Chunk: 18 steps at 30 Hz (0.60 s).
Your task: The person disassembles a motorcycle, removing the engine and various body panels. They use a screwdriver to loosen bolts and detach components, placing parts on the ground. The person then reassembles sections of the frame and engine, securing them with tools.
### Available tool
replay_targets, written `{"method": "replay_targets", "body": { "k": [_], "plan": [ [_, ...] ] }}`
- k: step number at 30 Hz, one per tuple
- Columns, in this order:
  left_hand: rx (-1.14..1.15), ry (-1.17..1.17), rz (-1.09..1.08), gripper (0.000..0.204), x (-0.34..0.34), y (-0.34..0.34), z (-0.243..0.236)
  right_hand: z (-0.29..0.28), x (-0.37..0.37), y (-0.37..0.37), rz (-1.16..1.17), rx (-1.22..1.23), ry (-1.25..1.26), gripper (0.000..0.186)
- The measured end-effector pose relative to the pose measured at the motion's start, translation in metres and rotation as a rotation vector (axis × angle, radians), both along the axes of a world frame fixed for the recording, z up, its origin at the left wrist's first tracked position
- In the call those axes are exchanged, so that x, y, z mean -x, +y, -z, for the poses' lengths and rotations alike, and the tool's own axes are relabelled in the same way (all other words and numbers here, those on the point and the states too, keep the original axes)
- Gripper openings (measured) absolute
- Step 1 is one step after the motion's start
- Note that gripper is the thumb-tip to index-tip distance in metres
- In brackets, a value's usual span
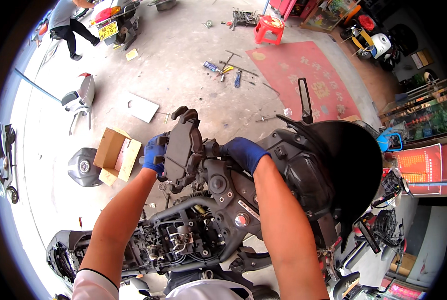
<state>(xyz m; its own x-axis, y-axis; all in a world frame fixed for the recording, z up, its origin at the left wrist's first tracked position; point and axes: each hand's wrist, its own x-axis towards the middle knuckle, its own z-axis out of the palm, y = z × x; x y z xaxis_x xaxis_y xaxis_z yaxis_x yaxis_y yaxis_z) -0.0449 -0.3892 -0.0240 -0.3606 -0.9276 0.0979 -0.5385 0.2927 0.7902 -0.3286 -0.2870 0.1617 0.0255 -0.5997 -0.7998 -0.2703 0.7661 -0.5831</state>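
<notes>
A dark motorcycle with its covers off lies under my arms, its frame (183, 205) and engine parts exposed. A black phone holder (182, 150) with clamp arms sits over the handlebar. My left hand (155, 151), in a blue glove, is closed at the holder's left side around the handlebar grip (142, 160), whose end pokes out beyond the glove. The holder hides part of its fingers. My right hand (244, 151), also gloved in blue, is bent in beside the handlebar clamp, right of the holder. Its fingertips are curled and mostly hidden, so what they grip is unclear.
The black windscreen (351, 170) and mirror (305, 100) stand to the right. An open cardboard box (116, 155) and fuel tank cover (83, 167) lie left on the floor. Hand tools (228, 69), a red stool (269, 30) and a red mat (306, 75) lie ahead. A person (67, 25) works far left.
</notes>
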Motion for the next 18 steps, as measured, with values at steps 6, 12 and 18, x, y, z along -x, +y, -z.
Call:
{"method": "replay_targets", "body": {
  "k": [6,12,18],
  "plan": [
    [-0.026,0.017,0.027,0.034,-0.003,-0.007,0.002,0.003,0.007,0.000,0.012,-0.051,-0.109,0.024],
    [-0.061,0.044,0.052,0.035,-0.005,-0.008,0.006,0.003,0.012,0.004,0.016,-0.038,-0.080,0.027],
    [0.130,-0.209,0.015,0.029,0.012,0.006,-0.031,-0.002,0.000,0.002,0.072,-0.019,0.009,0.023]
  ]
}}
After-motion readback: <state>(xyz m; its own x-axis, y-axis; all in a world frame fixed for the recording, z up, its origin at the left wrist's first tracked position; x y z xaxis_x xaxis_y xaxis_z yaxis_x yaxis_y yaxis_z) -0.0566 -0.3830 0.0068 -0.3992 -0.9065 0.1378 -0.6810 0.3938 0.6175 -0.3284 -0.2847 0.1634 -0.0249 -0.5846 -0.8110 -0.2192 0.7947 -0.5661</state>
